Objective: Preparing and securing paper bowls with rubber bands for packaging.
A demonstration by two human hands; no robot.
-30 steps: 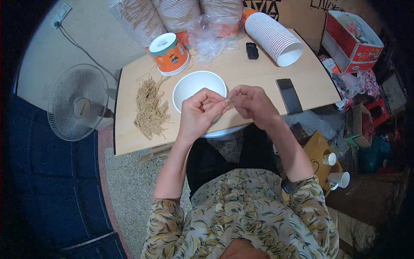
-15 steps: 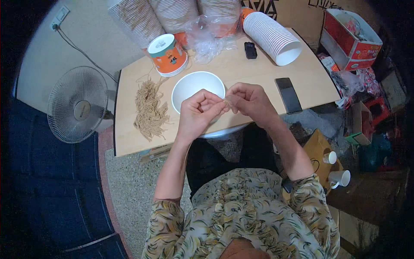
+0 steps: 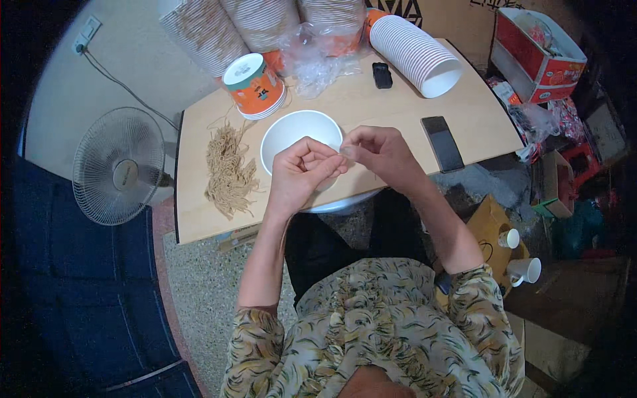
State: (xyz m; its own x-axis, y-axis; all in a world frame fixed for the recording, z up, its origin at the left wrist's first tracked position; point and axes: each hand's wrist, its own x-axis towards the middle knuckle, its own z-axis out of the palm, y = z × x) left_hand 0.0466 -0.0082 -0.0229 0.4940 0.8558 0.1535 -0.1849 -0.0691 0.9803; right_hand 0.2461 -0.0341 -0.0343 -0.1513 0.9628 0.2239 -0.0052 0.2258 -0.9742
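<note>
White and round, the bowl (image 3: 295,136) sits at the bench's (image 3: 398,109) near edge, partly hidden by both hands; its contents cannot be made out. Left hand (image 3: 302,174) and right hand (image 3: 379,151) meet above it, fingers pressed together, pinching something too small to identify. Tan fibre strands (image 3: 227,171) lie toward the left edge. An orange, white-lidded tub (image 3: 253,85) stands at the far edge.
</note>
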